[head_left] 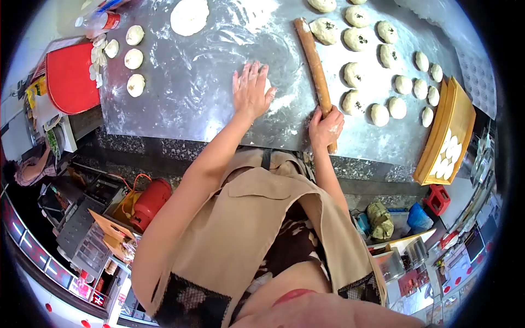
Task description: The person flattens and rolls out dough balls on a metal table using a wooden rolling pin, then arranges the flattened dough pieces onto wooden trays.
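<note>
My left hand (251, 92) lies flat on the floured metal table (180, 104), fingers stretched out, with a bit of white dough (267, 85) showing beside the fingers under it. The fingers of my right hand (326, 129) are wrapped round the near end of a wooden rolling pin (314, 63), which slants away across the table. A flat round of dough (189, 17) lies at the far edge of view. Right of the pin are several filled dough rounds (356, 39) with dark specks and smaller plain dough balls (379, 115).
On the left are three dough balls (134, 58), small dough pieces (98, 54), a bottle (104, 21) and a red seat (71, 76). A wooden tray (462, 117) with white pieces stands at the right edge. Another person (34, 170) is at far left, near a red gas cylinder (152, 203).
</note>
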`<state>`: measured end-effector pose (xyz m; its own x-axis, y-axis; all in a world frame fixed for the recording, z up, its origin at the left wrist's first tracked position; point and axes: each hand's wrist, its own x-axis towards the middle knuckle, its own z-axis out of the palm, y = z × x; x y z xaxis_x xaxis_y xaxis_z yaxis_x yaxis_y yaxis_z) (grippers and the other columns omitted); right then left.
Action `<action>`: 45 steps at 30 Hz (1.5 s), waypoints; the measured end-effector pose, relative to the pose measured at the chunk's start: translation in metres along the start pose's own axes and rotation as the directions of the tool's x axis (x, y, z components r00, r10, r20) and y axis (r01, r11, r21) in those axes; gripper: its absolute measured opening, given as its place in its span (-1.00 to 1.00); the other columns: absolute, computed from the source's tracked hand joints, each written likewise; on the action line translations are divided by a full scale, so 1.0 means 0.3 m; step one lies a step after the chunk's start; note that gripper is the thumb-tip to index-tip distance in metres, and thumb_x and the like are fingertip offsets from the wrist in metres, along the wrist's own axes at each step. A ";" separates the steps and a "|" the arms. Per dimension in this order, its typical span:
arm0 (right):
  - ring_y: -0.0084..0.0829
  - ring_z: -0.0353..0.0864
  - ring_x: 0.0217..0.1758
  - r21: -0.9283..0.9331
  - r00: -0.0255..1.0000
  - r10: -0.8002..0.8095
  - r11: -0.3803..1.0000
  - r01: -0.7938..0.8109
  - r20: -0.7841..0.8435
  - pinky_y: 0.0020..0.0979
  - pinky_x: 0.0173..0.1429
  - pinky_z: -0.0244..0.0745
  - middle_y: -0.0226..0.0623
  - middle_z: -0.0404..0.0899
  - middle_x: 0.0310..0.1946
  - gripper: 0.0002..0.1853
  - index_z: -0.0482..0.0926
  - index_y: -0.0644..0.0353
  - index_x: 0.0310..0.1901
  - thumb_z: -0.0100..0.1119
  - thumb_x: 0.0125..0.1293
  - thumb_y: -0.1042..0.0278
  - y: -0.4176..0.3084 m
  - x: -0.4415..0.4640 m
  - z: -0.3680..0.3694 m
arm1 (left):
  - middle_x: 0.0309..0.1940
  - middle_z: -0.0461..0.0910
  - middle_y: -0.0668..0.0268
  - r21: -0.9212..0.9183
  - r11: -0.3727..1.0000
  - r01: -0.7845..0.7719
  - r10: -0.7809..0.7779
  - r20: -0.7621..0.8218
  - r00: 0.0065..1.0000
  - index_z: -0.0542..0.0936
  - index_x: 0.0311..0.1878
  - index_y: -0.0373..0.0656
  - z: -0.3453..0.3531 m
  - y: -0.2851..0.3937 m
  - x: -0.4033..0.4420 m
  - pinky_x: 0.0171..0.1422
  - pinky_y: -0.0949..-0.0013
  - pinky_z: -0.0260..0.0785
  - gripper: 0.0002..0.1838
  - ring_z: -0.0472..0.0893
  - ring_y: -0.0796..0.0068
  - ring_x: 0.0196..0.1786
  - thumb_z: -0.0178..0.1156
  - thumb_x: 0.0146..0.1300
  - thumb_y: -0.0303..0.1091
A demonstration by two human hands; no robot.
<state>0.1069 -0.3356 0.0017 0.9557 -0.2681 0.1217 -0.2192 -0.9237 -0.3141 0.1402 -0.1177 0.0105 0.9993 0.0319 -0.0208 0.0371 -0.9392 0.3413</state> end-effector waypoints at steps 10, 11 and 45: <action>0.02 0.47 -0.10 -0.025 1.000 -0.010 1.000 0.010 -0.006 -0.03 -0.01 0.39 -0.03 0.48 -0.18 -0.55 0.48 0.27 0.02 0.30 0.17 0.18 0.010 -0.005 0.005 | 0.17 0.44 0.23 -0.279 0.952 -0.128 0.185 0.190 0.964 0.55 -0.09 -0.03 -0.079 -0.222 0.086 0.32 0.01 0.18 -0.68 0.40 0.06 0.22 0.38 0.07 -0.31; 0.02 0.47 -0.11 -0.019 1.000 -0.013 1.000 0.013 -0.015 -0.03 -0.02 0.38 -0.04 0.48 -0.19 -0.55 0.48 0.26 0.02 0.30 0.17 0.18 0.008 -0.006 0.006 | 0.17 0.44 0.23 -0.284 0.950 -0.130 0.191 0.196 0.962 0.55 -0.09 -0.03 -0.061 -0.221 0.069 0.32 0.01 0.18 -0.68 0.40 0.06 0.22 0.38 0.07 -0.31; 0.02 0.31 0.42 0.151 0.649 -0.758 0.650 0.744 0.067 0.04 0.46 0.17 0.02 0.39 0.32 -0.32 0.33 0.27 0.35 0.01 0.38 -0.10 -0.603 0.342 0.210 | 0.41 0.33 0.06 0.138 0.968 0.210 -0.175 -0.230 0.957 0.41 0.35 -0.11 -0.175 -0.525 -0.047 0.51 -0.07 0.07 -0.41 0.30 0.01 0.43 0.10 0.33 -0.04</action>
<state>0.2570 -0.1789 0.0116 0.7993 0.5448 0.2536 0.5986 -0.7589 -0.2563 0.1209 0.0477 0.0063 0.9521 0.2734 0.1369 0.2444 -0.9495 0.1966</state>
